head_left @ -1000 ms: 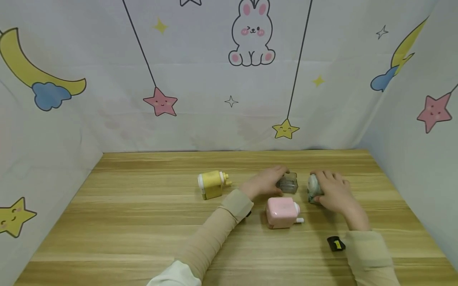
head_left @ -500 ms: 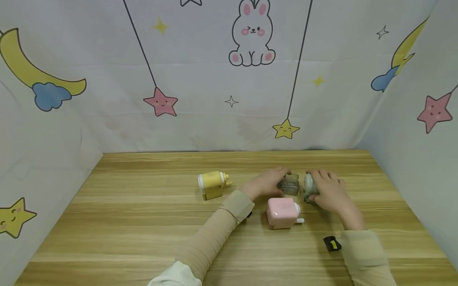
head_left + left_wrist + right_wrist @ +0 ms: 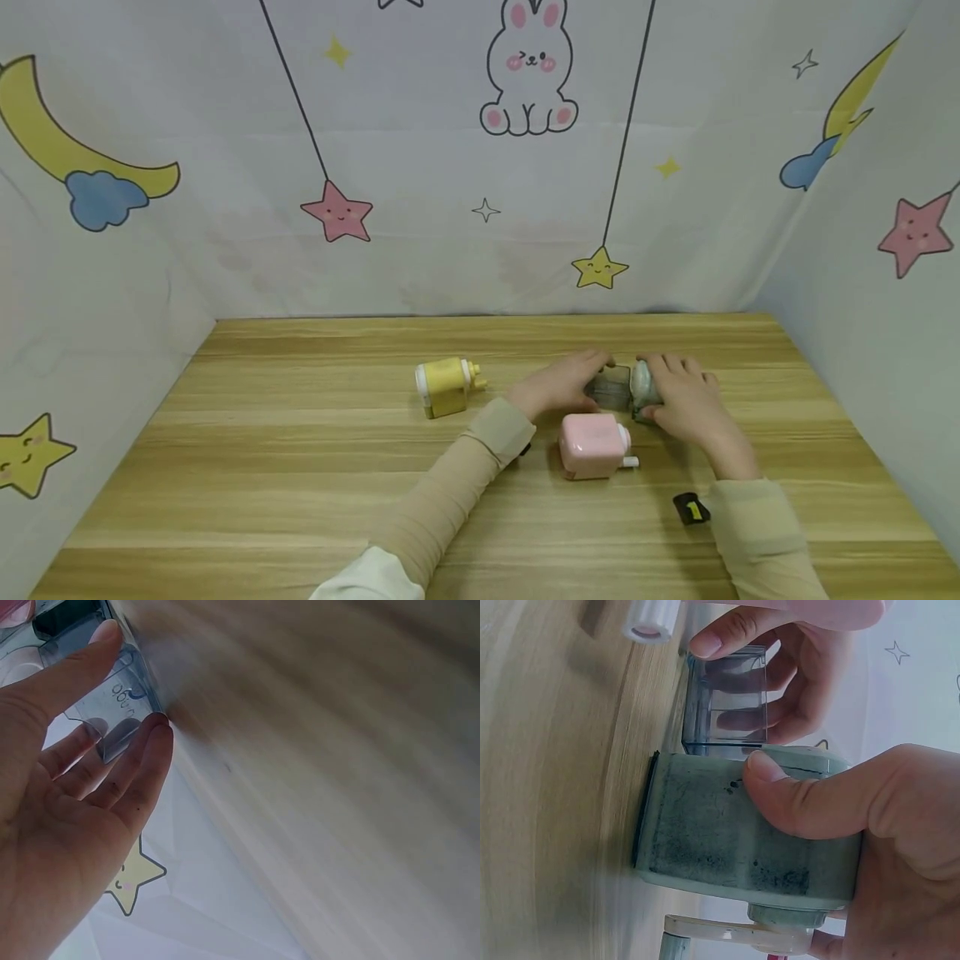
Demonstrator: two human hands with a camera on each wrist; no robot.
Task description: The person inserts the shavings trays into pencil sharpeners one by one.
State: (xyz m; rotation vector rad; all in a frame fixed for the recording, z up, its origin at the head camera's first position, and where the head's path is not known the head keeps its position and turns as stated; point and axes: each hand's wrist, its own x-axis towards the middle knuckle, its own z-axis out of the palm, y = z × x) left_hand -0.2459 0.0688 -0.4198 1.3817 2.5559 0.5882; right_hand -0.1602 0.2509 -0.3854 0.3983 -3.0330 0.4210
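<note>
My left hand [image 3: 553,388] grips a clear shavings drawer [image 3: 615,388] on the wooden table. Thumb and fingers lie on opposite sides of the drawer [image 3: 112,697] in the left wrist view. To its right, my right hand [image 3: 688,408] holds a pale green crank pencil sharpener [image 3: 643,388], its thumb pressed on the dark-smudged side. Seen from the right wrist, the sharpener [image 3: 720,825] stands on the table, its crank [image 3: 739,930] turned away from the drawer. The drawer's end is against or very close to the sharpener's body; I cannot tell which.
A pink crank pencil sharpener [image 3: 588,446] stands just in front of the drawer, near the left wrist. Farther left is a yellow one [image 3: 442,387]. A black wrist device [image 3: 692,508] sits beside the right cuff. Printed white cloth [image 3: 420,275] closes off the back and sides.
My right hand has slid the green sharpener left, closing the gap to the drawer. The left hand has shifted very slightly right with the drawer. The pink and yellow sharpeners stay put.
</note>
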